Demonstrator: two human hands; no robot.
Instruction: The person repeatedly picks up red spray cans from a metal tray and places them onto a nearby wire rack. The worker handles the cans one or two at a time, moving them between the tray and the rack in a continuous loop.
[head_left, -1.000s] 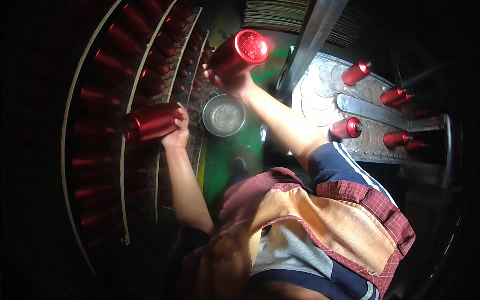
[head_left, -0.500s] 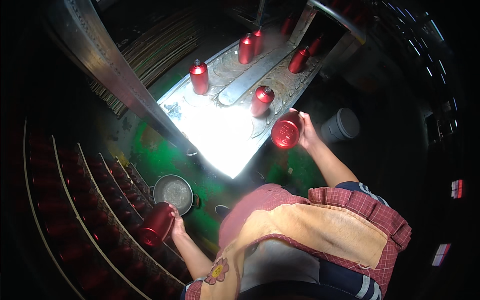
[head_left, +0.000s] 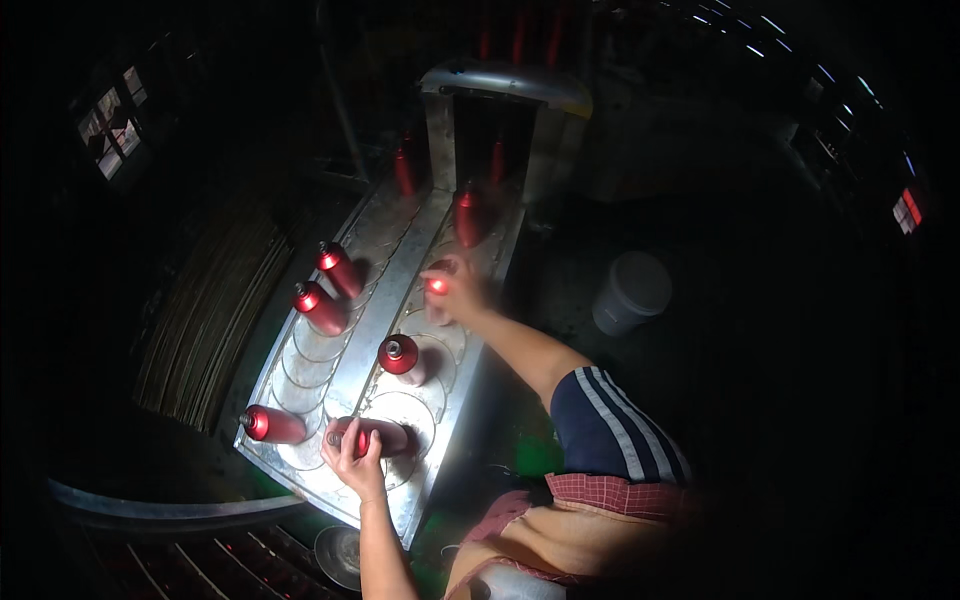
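At the near end of the metal conveyor (head_left: 345,395), my left hand (head_left: 352,468) has its fingers closed around the upper part of a shiny red metal bottle (head_left: 390,438). My right hand (head_left: 462,290), smeared by motion, reaches farther along the right lane and grips another red bottle (head_left: 438,308) near its top. Between my hands stands a red bottle (head_left: 400,358) with a narrow neck. More red bottles stand about: one (head_left: 275,425) at the near left edge, a pair (head_left: 325,308) in the left lane, and one (head_left: 468,218) beyond my right hand.
A metal arch (head_left: 505,85) spans the conveyor's far end, with dim red bottles beside it. To the right stands a pale bucket (head_left: 635,290). Stacked flat sheets (head_left: 205,320) lie left. A metal basin (head_left: 340,555) and divided racks (head_left: 200,565) sit at lower left.
The view has swung left. Both hands, earlier holding red bottles off the conveyor at either side, have come over it with bottles, the right hand reaching farther along.
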